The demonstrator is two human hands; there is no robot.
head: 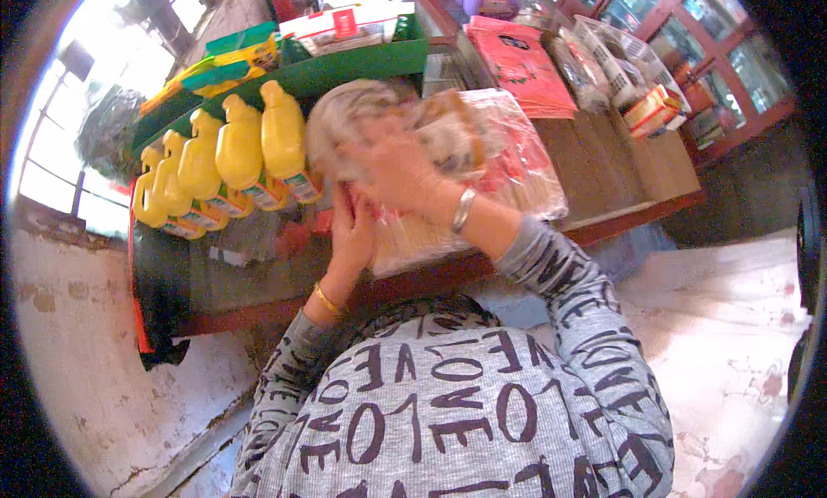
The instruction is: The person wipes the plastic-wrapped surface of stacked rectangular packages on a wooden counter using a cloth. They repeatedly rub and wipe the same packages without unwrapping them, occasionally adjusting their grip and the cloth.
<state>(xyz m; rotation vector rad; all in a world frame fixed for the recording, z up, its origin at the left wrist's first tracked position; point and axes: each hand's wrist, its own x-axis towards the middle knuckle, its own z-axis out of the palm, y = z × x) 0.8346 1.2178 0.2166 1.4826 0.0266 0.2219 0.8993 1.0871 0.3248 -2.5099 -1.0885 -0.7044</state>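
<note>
A clear plastic bag [345, 120], badly blurred, is in my right hand [410, 175], which wears a silver bangle. My left hand [352, 230], with a thin gold bangle, reaches up to the bag's lower edge; blur hides how its fingers meet it. Beside the right hand is a second clear packet [455, 133] with an orange-brown edge, its contents unclear. Under both hands lies a flat plastic-wrapped pack [526, 168] with red and pale tan parts, close to the front edge of the table [620, 181].
Several yellow bottles [240, 142] stand in a row at the left, before a green box [362, 62] holding packets. Pink-red packets [520, 65], a white plastic basket [597, 52] and a small orange carton [652, 110] are at the right. Behind stands a glass-paned cabinet [717, 39].
</note>
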